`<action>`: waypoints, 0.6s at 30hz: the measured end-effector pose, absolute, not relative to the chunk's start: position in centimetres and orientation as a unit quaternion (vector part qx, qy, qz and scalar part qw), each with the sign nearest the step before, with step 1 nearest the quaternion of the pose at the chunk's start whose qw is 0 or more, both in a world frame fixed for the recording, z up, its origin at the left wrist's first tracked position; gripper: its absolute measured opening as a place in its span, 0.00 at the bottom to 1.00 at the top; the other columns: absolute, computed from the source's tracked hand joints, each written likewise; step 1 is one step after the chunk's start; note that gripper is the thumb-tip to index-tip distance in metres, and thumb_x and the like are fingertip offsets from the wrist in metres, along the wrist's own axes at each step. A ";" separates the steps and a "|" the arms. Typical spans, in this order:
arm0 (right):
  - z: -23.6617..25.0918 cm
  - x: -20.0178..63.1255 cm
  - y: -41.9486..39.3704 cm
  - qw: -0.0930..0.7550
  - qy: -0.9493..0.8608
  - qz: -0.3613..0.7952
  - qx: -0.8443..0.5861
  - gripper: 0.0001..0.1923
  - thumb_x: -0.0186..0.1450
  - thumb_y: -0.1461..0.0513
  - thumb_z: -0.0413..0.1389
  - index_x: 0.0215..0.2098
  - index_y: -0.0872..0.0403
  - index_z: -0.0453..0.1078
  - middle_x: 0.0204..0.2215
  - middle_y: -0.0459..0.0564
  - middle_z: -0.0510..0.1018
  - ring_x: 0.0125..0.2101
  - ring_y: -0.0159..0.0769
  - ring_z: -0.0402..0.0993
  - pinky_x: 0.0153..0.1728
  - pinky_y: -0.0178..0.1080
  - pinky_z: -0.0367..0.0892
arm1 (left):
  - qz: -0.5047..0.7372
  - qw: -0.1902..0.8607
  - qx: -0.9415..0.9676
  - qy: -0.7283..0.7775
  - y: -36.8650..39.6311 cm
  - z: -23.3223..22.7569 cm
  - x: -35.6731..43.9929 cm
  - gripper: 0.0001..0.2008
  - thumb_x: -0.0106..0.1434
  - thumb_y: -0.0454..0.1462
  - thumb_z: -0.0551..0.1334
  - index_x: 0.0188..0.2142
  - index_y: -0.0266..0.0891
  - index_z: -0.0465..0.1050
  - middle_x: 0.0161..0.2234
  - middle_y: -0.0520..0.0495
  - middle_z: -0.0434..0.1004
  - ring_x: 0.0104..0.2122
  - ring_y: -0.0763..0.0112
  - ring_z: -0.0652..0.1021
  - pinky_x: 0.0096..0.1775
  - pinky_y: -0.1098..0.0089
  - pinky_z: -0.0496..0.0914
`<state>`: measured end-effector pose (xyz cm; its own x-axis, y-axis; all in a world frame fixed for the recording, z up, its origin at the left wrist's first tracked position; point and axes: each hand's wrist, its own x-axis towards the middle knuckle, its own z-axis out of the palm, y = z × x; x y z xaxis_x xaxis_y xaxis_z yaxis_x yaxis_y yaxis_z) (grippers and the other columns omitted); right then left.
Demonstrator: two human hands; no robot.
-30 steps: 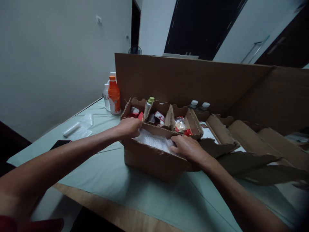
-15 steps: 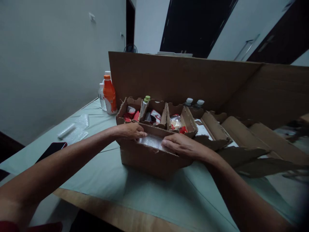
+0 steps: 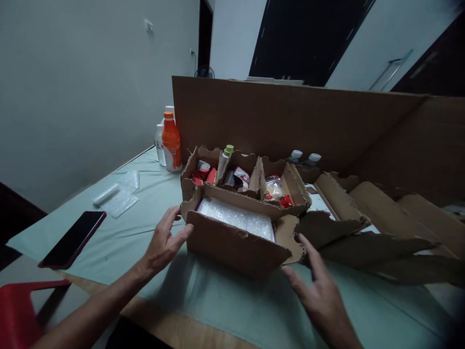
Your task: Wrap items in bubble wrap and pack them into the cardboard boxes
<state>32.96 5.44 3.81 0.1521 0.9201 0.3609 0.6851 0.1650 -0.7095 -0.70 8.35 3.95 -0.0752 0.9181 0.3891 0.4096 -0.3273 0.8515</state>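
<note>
a brown cardboard box (image 3: pixel 238 249) stands open on the pale green cloth (image 3: pixel 225 312) near the front of the table, with a bubble-wrapped bundle (image 3: pixel 236 216) lying lengthwise inside it. the left hand (image 3: pixel 167 245) is loose and unclenched at the box's left end, its thumb spread away from the fingers; the right hand (image 3: pixel 317 286) is likewise parted wide at the right end, fingers by the notched end wall. whether any fingertip touches the cardboard, i cannot tell. just behind the box is a row of open cartons (image 3: pixel 301 194); the leftmost holds red packets (image 3: pixel 199 177), and a green-capped bottle (image 3: pixel 225 154) pokes up beside it. to the left, an orange bottle (image 3: pixel 171 143) stands next to a clear bottle (image 3: pixel 159 148) by the tall cardboard panel (image 3: pixel 290 118). nearer the left hand, a dark phone (image 3: pixel 74 238) lies flat, with loose bubble wrap (image 3: pixel 121 199) just beyond it.
</note>
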 end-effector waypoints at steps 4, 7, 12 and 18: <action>2.0 29.9 7.1 0.437 -0.648 0.210 -0.588 0.43 0.62 0.40 0.57 0.68 0.52 0.57 0.60 0.60 0.72 0.60 0.53 0.68 0.58 0.54 0.65 | 0.520 0.359 0.596 0.496 9.8 2.5 1.5 0.28 0.64 0.49 0.61 0.58 0.37 0.67 0.56 0.38 0.73 0.56 0.54 0.73 0.57 0.59 0.67; 1.8 28.7 7.0 0.458 -0.643 0.224 -0.571 0.42 0.65 0.43 0.55 0.71 0.50 0.51 0.65 0.59 0.65 0.64 0.51 0.63 0.62 0.55 0.60 | 0.532 0.402 0.566 0.485 10.0 2.0 2.5 0.35 0.62 0.52 0.62 0.64 0.37 0.60 0.58 0.38 0.72 0.59 0.52 0.72 0.59 0.58 0.67; 1.5 27.7 4.0 0.467 -0.641 0.202 -0.575 0.41 0.67 0.44 0.53 0.72 0.50 0.49 0.67 0.60 0.62 0.67 0.52 0.56 0.65 0.58 0.52 | 0.544 0.394 0.545 0.501 6.4 0.7 1.7 0.36 0.62 0.53 0.62 0.65 0.40 0.62 0.55 0.40 0.76 0.56 0.50 0.74 0.57 0.57 0.69; 5.3 25.6 3.0 0.471 -0.655 0.207 -0.553 0.39 0.65 0.41 0.54 0.67 0.52 0.59 0.59 0.60 0.73 0.63 0.53 0.64 0.62 0.58 0.59 | 0.575 0.380 0.513 0.511 3.3 3.9 -0.1 0.35 0.64 0.52 0.63 0.65 0.41 0.60 0.55 0.41 0.76 0.54 0.54 0.76 0.55 0.60 0.71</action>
